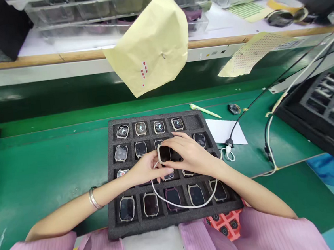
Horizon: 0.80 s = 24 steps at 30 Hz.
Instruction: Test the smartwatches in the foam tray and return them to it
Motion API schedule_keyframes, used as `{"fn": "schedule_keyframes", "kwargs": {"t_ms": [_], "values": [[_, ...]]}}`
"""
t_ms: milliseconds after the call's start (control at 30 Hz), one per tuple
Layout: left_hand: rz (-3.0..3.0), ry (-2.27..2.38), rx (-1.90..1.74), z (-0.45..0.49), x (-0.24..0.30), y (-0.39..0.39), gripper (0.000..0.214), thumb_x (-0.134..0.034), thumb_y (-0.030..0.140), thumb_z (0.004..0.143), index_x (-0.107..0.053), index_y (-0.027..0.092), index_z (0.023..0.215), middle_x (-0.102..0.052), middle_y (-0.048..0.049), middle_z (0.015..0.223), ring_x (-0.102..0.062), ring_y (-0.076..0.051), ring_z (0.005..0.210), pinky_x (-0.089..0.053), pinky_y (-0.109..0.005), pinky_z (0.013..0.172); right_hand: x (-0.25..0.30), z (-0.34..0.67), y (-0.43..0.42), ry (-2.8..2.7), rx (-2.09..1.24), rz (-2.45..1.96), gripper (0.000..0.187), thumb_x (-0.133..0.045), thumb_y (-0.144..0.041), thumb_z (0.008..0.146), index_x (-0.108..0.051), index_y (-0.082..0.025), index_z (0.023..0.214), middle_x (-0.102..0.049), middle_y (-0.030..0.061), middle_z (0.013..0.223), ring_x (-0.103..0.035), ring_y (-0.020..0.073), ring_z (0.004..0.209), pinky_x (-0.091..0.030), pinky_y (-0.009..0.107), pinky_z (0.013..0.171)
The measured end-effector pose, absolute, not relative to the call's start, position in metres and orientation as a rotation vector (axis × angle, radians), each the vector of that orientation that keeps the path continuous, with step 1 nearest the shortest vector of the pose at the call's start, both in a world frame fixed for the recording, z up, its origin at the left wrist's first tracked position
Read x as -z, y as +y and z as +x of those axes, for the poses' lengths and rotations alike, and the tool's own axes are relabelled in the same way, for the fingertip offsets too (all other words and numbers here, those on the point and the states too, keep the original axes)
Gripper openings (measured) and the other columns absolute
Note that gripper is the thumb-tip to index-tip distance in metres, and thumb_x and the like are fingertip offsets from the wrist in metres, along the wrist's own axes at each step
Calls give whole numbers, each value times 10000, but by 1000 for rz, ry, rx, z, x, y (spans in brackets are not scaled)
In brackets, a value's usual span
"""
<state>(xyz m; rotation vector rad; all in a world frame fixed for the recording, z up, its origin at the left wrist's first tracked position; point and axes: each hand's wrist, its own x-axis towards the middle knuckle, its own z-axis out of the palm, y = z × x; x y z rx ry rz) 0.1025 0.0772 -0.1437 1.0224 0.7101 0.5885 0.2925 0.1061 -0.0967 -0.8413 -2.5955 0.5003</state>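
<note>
1. Watch (164, 154): raised in front of the person, above the middle of the foam tray (112, 216), its dark face tilted up between the two hands.
2. Left hand (146, 169): fingers closed on the lower left side of the watch, the thumb extended below it; the exact contact behind the case is hidden.
3. Right hand (193, 153): fingers curved over the upper right of the case, the thumb beneath, pinching it by its rim.
4. Cable (190, 207): white, thin, looping across the tray and rising to the left hand; whether its end touches the watch cannot be told. It appears light and pliant, and is likely to tug only slightly.
5. Handling, as judged: the watch is probably light and stiff, with a smooth face that may slip under fingers and scratch or crack if dropped. The pale rim offers the surest hold, taken at opposite edges with the face left untouched.
6. Surroundings: other watches (127, 208) sit in the tray's compartments; the tray lies on the green tabletop (53, 156) and, being foam, should yield softly.
</note>
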Motion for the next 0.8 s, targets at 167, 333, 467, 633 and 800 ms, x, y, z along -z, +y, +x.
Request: {"fn": "schedule_keyframes", "kwargs": {"t_ms": [167,333,467,633,800], "values": [[1033,809,-645,105,145,76,313,-680,424,808,-513,161,841,-604,44,560,-553,-99,439,-439,-209,458,91,297,109,-2708,-487,-742,341,-654,-264,884,-546,-118,1173,-655,162,1132,-624,291,1045,-444,520,982],[991,805,-711,106,145,74,297,-727,392,770,-575,145,836,-677,2,689,-639,-123,582,-497,-214,541,95,296,106,-2635,-525,-707,324,-633,-304,898,-549,-126,1156,-657,149,1090,-622,279,1009,-472,496,946],[1004,831,-616,102,140,75,347,-687,462,790,-560,145,854,-539,76,484,-415,-57,303,-280,-160,300,103,294,105,-2548,-505,-718,334,-620,-320,900,-544,-122,1158,-654,151,1087,-613,279,1005,-483,486,922],[1057,862,-617,100,137,74,332,-705,424,782,-556,145,886,-468,102,462,-413,-58,319,-284,-152,305,103,295,102,-2577,-558,-768,322,-623,-313,885,-547,-157,1156,-643,131,1098,-603,288,1028,-474,499,921],[1084,802,-645,101,136,72,355,-700,467,777,-557,142,793,-485,79,505,-390,-43,337,-269,-157,316,104,293,93,-2508,-543,-812,312,-650,-307,859,-544,-172,1119,-653,111,1037,-617,281,981,-489,491,898]]}}
